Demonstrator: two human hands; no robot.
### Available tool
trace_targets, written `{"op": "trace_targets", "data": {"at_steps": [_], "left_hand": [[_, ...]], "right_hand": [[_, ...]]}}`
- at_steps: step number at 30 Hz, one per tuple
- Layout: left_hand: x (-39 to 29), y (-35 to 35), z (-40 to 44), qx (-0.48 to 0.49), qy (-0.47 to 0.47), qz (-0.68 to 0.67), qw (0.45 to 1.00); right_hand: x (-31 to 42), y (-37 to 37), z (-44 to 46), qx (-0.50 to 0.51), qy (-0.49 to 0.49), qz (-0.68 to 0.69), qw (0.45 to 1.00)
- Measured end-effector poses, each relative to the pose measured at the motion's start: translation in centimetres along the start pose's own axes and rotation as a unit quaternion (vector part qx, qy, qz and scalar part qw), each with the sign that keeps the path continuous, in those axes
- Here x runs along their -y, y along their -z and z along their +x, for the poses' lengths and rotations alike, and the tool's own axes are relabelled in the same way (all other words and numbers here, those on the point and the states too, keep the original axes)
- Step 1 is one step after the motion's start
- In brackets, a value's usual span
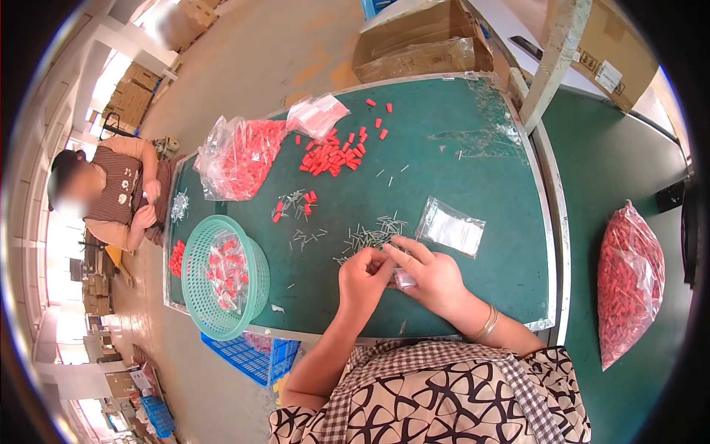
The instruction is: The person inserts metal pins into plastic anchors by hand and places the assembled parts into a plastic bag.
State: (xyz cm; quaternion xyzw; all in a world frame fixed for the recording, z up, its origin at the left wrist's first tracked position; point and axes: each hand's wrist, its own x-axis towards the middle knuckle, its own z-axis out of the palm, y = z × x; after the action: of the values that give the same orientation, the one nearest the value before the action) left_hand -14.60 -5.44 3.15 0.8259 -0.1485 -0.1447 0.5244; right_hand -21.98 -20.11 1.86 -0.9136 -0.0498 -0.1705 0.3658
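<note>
Left grip (385, 259): thumb and forefinger pressed together; cannot tell what, if anything, is between them.
Right grip (392, 255): pinching a small clear plastic bag (405, 279), fingertips meeting the left ones.
Bag's place: between the hands, near the near edge of the green table (399, 311).
Thin silvery metal pins (376, 234): loose pile at 11 o'clock from the hands.
Flat clear bag with white label (452, 226): 1 to 2 o'clock.
Red tapered plastic plugs (330, 157): heap at 11 o'clock, farther off.
Round mint-green plastic basket (259, 285): 9 o'clock, holding bagged red pieces (228, 272).
Co-worker (118, 189): 10 o'clock, beyond the table.
</note>
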Motion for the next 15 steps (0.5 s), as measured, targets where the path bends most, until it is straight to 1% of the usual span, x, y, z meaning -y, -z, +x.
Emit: {"op": "trace_targets", "data": {"at_steps": [4,6,7,9,13,15], "left_hand": [[0.4,-0.1,-0.1,0.016,0.009,-0.002,1.0],[0.4,0.2,-0.1,0.037,0.028,-0.038,0.998],[0.4,0.3,-0.1,0.049,0.038,-0.056,0.996],[0.1,0.6,-0.2,0.043,0.04,-0.04,0.997],[0.4,1.0,-0.5,0.05,0.05,-0.026,0.997],[1.1,1.2,-0.3,0.078,0.05,-0.057,0.994]], "right_hand": [[-0.4,-0.9,0.0,-0.044,0.009,0.067,0.997],[-0.7,-1.3,0.0,-0.056,0.012,0.112,0.992],[-0.6,-1.2,0.0,-0.046,0.0,0.123,0.991],[-0.3,-0.7,0.1,-0.027,-0.023,0.144,0.989],[0.0,-1.0,0.0,-0.029,-0.019,0.142,0.989],[-0.2,-1.3,-0.1,-0.039,-0.02,0.148,0.988]]}}
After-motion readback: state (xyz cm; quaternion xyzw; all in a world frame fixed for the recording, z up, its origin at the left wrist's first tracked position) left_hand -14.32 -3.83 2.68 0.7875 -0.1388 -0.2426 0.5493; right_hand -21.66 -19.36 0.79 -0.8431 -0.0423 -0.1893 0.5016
